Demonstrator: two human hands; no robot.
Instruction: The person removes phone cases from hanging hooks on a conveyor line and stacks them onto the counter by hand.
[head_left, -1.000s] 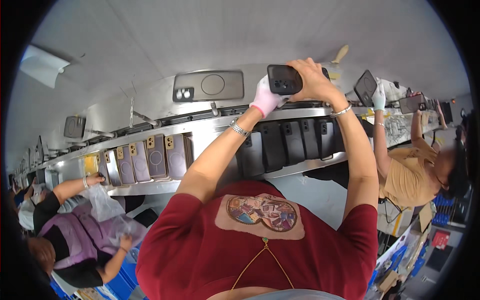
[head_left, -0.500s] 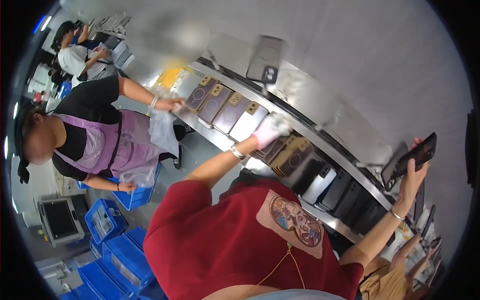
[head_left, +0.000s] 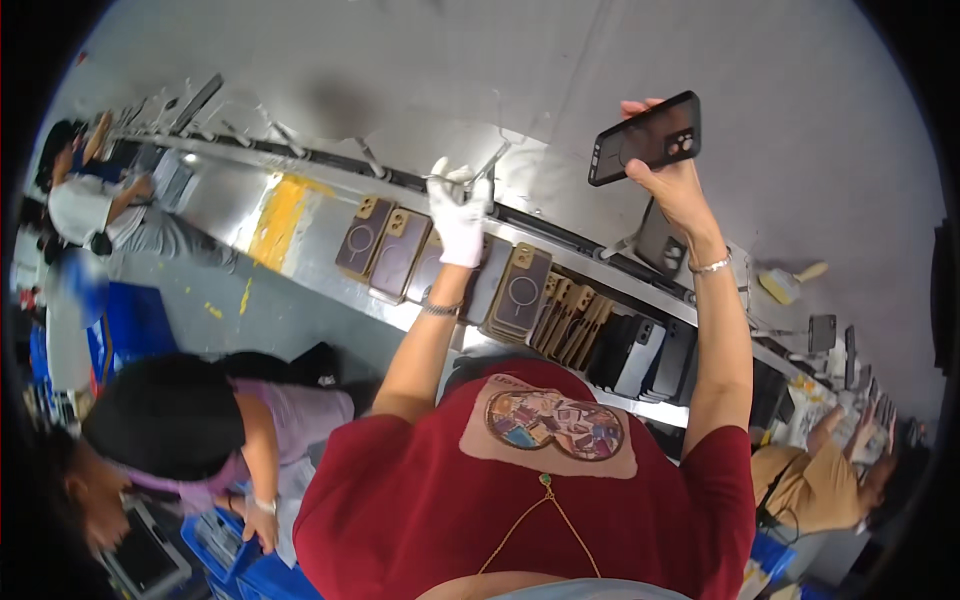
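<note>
In my bare right hand [head_left: 672,188] is a black phone case [head_left: 645,140] with a smoky see-through back, held up and tilted above the line. My thumb lies along its lower edge and fingertips show behind its far edge. My left hand [head_left: 460,205], in a white glove, is raised over the rail with its fingers apart around a thin metal holder [head_left: 497,160]; whether they touch it I cannot tell. Below that hand lies a row of purple-grey phone cases with gold camera rims [head_left: 522,290]. Behind my right wrist, a grey case [head_left: 660,240] leans on a holder.
Gold-edged cases [head_left: 572,318] stand on edge, with black and pale cases [head_left: 635,350] to their right. A long rail [head_left: 560,232] carries several holders. A brush [head_left: 790,282] lies at right. A co-worker in a purple apron [head_left: 290,400] bends over blue bins at left.
My view has turned. My gloved left hand has gone from the row of cases up to the metal holder. My right hand still holds the black case, now higher and nearer the middle.
</note>
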